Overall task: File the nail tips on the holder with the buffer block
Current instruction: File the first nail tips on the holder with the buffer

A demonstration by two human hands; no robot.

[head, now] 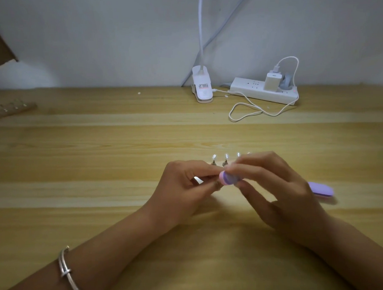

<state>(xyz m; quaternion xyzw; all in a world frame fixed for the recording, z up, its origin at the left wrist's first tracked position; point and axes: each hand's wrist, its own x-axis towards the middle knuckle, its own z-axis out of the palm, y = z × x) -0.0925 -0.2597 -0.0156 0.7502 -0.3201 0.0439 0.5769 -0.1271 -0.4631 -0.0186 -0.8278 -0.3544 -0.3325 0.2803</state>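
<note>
Now | right hand (278, 192) grips buffer block (321, 189) | left hand (182, 186) pinches small piece (216, 184) | holder (225, 163) — nail tips (226, 156) upright

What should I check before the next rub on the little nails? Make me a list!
1. Buffer block gripped firmly: ok, the right hand holds it round its middle and both ends stick out.
2. Left hand steadying the work: ok, its fingertips pinch right at the block's near end.
3. What the left hand is pinching: cannot tell, the fingers hide it.
4. Nail tips standing upright in their row: ok, they show just behind the hands.
5. Block touching a tip: cannot tell, the hands cover that spot.
6. White cable out of the way: ok, it lies far back on the table.
</note>
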